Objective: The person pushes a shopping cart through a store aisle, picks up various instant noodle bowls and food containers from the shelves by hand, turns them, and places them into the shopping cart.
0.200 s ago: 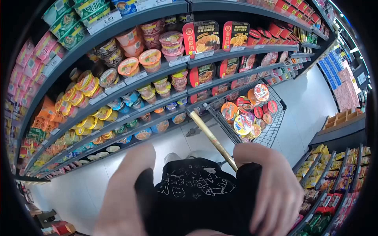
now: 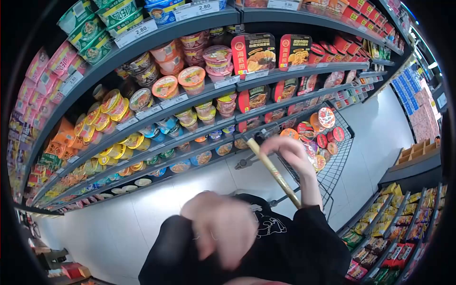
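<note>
My right hand (image 2: 292, 153) reaches over the shopping cart, its fingers loosely curved and apart near the upper end of the cart's gold-coloured handle (image 2: 273, 171). No item shows in it, and I cannot tell whether its fingertips touch the handle. My left hand (image 2: 223, 230) is close in front of my black shirt (image 2: 270, 223), smeared by motion, so its fingers are not clear. Behind my right hand, the wire cart (image 2: 349, 147) carries several round instant noodle cups and bowls (image 2: 326, 118), partly hidden by the hand.
A long curved shelf (image 2: 209, 90) of noodle cups and bowls runs along the left and front. Red boxed meals (image 2: 253, 54) stand on one tier. At the lower right is a rack of bagged snacks (image 2: 380, 218). Pale floor tiles (image 2: 156, 202) lie between them.
My right hand has swung from low beside my body up to the cart handle. My left forearm has dropped and turned, bringing that hand before my shirt. The view has shifted slightly.
</note>
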Demonstrator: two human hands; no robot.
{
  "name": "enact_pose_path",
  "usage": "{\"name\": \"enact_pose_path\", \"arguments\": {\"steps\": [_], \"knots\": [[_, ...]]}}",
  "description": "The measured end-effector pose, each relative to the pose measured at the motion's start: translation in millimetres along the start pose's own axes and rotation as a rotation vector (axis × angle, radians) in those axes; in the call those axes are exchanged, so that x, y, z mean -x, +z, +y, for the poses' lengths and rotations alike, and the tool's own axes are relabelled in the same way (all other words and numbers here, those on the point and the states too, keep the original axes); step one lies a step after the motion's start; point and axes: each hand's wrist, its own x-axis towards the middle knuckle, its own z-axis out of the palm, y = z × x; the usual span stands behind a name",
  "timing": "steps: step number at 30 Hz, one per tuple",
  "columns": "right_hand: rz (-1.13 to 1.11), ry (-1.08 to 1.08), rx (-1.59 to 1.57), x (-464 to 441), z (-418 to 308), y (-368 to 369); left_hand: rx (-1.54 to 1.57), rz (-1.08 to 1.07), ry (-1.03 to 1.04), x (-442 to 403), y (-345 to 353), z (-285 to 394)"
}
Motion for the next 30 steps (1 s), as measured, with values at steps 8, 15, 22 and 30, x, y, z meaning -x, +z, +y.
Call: {"name": "enact_pose_path", "arguments": {"steps": [8,15,22,30], "knots": [[0.413,0.179,1.536,84.9,173.0,-109.6,-1.349,0.646,-0.970,127.2,-92.8,-178.0],[0.567,0.612,1.287,104.1,168.8,-114.2,-1.424,0.558,-0.922,146.7,-104.1,-216.8],[0.574,0.661,1.342,105.4,176.4,-106.7,-1.382,0.486,-0.863,149.0,-102.8,-203.6],[0.590,0.722,1.241,87.0,183.8,-82.7,-1.148,1.084,-0.827,140.4,-113.1,-124.8]]}}
